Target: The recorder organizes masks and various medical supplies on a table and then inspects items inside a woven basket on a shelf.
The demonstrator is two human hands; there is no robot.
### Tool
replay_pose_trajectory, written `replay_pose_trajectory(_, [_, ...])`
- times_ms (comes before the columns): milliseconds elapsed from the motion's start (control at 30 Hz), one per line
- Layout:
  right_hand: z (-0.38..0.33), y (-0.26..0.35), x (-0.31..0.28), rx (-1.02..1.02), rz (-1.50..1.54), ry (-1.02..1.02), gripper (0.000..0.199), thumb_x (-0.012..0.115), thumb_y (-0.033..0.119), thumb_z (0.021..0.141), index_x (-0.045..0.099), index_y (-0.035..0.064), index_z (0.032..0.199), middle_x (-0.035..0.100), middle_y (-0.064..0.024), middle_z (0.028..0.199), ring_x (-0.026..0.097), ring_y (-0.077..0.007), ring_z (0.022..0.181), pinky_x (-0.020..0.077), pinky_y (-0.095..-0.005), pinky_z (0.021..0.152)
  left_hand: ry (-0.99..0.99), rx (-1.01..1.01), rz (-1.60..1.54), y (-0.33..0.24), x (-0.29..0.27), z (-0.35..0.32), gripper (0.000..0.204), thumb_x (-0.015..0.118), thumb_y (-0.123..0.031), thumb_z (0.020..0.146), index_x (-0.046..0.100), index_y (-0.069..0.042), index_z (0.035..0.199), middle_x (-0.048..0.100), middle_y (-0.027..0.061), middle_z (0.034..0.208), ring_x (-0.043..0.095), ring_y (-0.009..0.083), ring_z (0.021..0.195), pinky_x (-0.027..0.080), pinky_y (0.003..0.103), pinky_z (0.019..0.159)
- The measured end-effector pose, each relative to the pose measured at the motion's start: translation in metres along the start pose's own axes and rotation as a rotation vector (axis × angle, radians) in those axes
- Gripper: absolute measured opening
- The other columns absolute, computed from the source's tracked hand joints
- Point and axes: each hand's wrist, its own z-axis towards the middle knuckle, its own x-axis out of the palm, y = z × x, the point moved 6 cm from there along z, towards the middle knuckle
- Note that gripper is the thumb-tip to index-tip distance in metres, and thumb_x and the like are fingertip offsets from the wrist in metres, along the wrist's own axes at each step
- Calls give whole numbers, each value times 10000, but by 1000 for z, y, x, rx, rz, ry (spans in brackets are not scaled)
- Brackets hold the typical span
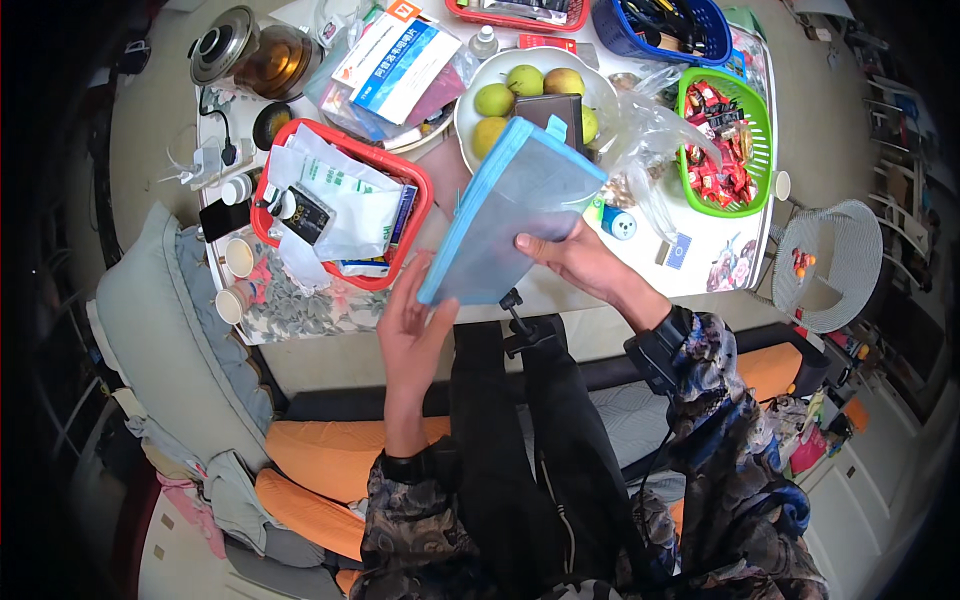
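A translucent zip pouch (515,210) with light-blue edging is tilted up in front of me, over the near side of the table. My right hand (580,262) grips its lower right side, thumb on the front face and the other fingers hidden behind. At the pouch's lower left corner is my left hand (413,318), its fingers stretched upward and thumb apart. The corner rests against that hand without a closed grip. Behind the pouch's top edge, a dark brown wallet-like item (548,112) partly shows over the fruit bowl.
The white bowl (470,155) holds green fruit. To its left stands a red basket (428,200) of packets; a green basket (762,150) of red-wrapped sweets is right, a blue basket (722,45) behind. A glass teapot (275,65), paper cups (238,258) and a small can (618,224) also occupy the table.
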Motion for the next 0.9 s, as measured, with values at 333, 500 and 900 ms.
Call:
replay_pose_trajectory(333, [-76,46,-68,-387,177,-264,807,643,-54,814,228,85,1492,447,-192,1412,452,-275,1300,350,-405,1090,169,398,682,-70,38,-14,285,605,96,787,689,20,1048,692,174,1018,689,270,871,530,302,754])
replay_pose_trajectory(500, [-123,66,-65,-525,-459,-131,406,693,-57,814,582,-5,1202,634,-127,1142,592,-203,1068,449,-313,935,321,522,693,-93,81,-44,343,611,101,759,691,-20,1069,691,158,1015,688,285,868,556,327,759])
replay_pose_trajectory(900, [-138,4,-136,-177,-367,-124,103,695,70,878,646,-5,929,591,25,795,502,-57,756,412,-235,644,586,-197,293,14,170,-58,494,583,-76,909,480,-92,1392,681,159,1008,646,217,800,509,317,777])
